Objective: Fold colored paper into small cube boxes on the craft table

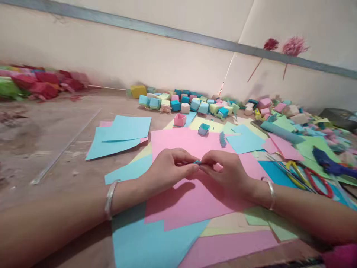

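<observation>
My left hand [173,166] and my right hand [227,170] meet over pink paper sheets [178,208]. Between their fingertips they pinch a small blue piece of paper [197,162], mostly hidden by the fingers. Just beyond the hands stands a small open blue paper box [204,129], with an open pink paper box [180,120] to its left. A crinkled blue-grey paper strip [222,139] lies to the right of the blue box.
Finished-looking paper cubes [175,105] line the wall. Scissors with red and yellow handles [318,182] and a dark blue tool [334,163] lie at right. Light blue sheets [126,128] lie left, a glue-stick-like clear rod [67,147] farther left. Red paper shapes [46,83] are heaped far left.
</observation>
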Demonstrator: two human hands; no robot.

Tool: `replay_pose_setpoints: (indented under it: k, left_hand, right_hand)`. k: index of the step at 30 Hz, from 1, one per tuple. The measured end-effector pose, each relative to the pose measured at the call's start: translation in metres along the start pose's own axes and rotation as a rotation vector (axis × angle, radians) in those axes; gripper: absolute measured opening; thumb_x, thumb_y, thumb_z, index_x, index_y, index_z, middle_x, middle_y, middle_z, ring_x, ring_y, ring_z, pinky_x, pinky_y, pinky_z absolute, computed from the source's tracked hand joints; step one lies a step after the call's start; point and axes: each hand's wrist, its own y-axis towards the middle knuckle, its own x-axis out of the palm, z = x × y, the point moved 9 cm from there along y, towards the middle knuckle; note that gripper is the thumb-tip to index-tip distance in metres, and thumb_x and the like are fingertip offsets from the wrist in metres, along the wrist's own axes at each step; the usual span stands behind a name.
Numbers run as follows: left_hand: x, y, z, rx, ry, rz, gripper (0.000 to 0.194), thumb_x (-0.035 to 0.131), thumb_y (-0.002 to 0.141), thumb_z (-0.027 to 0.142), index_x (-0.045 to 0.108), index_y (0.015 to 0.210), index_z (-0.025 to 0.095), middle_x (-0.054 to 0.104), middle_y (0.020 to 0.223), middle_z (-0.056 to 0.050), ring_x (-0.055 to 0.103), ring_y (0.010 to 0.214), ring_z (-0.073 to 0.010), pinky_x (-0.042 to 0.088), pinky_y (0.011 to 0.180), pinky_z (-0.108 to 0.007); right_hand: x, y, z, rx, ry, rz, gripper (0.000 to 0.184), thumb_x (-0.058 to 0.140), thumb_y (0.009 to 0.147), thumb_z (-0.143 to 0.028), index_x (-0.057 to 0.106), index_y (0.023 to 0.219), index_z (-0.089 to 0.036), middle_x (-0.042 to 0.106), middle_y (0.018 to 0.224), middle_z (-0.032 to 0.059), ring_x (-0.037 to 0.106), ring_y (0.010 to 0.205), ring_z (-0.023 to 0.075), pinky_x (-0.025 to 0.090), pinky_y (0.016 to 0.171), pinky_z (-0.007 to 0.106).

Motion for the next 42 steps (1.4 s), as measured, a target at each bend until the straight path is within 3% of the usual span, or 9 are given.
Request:
replay_pose_setpoints:
  k: [5,8,11,15,24,28,32,37,42]
  left_hand:
    - [-0.011,0.001,0.000,0.058,0.014,0.124,0.011,0.067,0.075,0.016,0.077,0.075,0.018,0.071,0.075,-0.002,0.065,0.065,-0.0128,0.054,0.059,-0.021]
    - [-0.019,0.001,0.000,0.113,-0.131,0.189,0.007,0.069,0.076,0.019,0.076,0.080,0.018,0.072,0.076,-0.002,0.068,0.069,-0.0137,0.057,0.065,-0.023]
    - [-0.021,0.001,-0.001,0.145,-0.203,0.196,0.009,0.072,0.077,0.022,0.076,0.084,0.019,0.074,0.079,-0.002,0.069,0.072,-0.0148,0.059,0.068,-0.024]
    - [-0.018,0.000,0.004,0.193,-0.147,0.157,0.007,0.073,0.077,0.020,0.076,0.083,0.019,0.074,0.080,-0.001,0.069,0.070,-0.0128,0.059,0.067,-0.021]
    - [-0.018,-0.001,-0.001,0.125,-0.192,0.143,0.006,0.074,0.076,0.020,0.076,0.081,0.020,0.074,0.075,0.000,0.069,0.068,-0.0119,0.059,0.066,-0.019]
    - [-0.014,0.003,-0.013,-0.017,-0.314,0.118,0.009,0.077,0.073,0.023,0.077,0.081,0.019,0.074,0.073,-0.002,0.069,0.067,-0.0119,0.059,0.064,-0.018]
    - [-0.018,0.006,-0.017,-0.036,-0.359,0.155,0.013,0.081,0.069,0.024,0.077,0.079,0.018,0.074,0.069,-0.003,0.069,0.065,-0.0124,0.059,0.064,-0.019]
    - [-0.017,0.007,-0.028,-0.092,-0.417,0.160,0.017,0.082,0.068,0.026,0.077,0.082,0.018,0.074,0.070,-0.003,0.070,0.067,-0.0123,0.059,0.066,-0.019]
    - [-0.011,0.006,-0.032,-0.156,-0.414,0.107,0.016,0.080,0.070,0.028,0.076,0.080,0.017,0.073,0.071,-0.004,0.068,0.069,-0.0120,0.057,0.066,-0.018]
  right_hand:
    - [-0.012,0.001,-0.017,-0.196,-0.020,0.078,0.006,0.068,0.081,-0.016,0.063,0.082,-0.018,0.062,0.074,0.0004,0.053,0.066,0.0121,0.042,0.060,0.025]
    - [-0.025,0.004,-0.022,-0.297,-0.013,0.156,0.029,0.074,0.078,-0.023,0.061,0.102,-0.017,0.060,0.084,0.0042,0.054,0.075,0.0154,0.046,0.066,0.029]
    - [-0.020,0.009,-0.014,-0.245,0.017,0.078,0.043,0.078,0.074,-0.030,0.060,0.110,-0.016,0.060,0.087,0.0058,0.053,0.077,0.0163,0.047,0.066,0.029]
    - [-0.008,0.012,-0.008,-0.181,0.121,-0.026,0.027,0.074,0.078,-0.029,0.065,0.099,-0.016,0.062,0.082,0.0036,0.054,0.073,0.0137,0.046,0.066,0.028]
    - [-0.015,0.013,-0.008,-0.172,0.175,0.050,0.008,0.068,0.083,-0.021,0.071,0.078,-0.015,0.065,0.066,0.0020,0.055,0.060,0.0095,0.041,0.055,0.022]
    - [-0.013,0.016,0.005,-0.025,0.231,0.020,0.008,0.074,0.077,-0.021,0.073,0.072,-0.016,0.069,0.064,0.0013,0.058,0.057,0.0092,0.039,0.052,0.021]
    - [-0.012,0.016,0.022,0.145,0.361,0.004,0.008,0.077,0.073,-0.025,0.076,0.077,-0.018,0.071,0.066,0.0010,0.060,0.058,0.0106,0.042,0.052,0.021]
    - [-0.016,0.017,0.020,0.103,0.333,0.031,0.005,0.075,0.075,-0.022,0.075,0.074,-0.017,0.070,0.066,0.0010,0.058,0.059,0.0095,0.041,0.053,0.022]
    - [-0.022,0.019,0.011,0.039,0.185,0.024,0.017,0.073,0.076,-0.018,0.065,0.061,-0.015,0.061,0.057,-0.0024,0.049,0.055,0.0071,0.035,0.053,0.022]
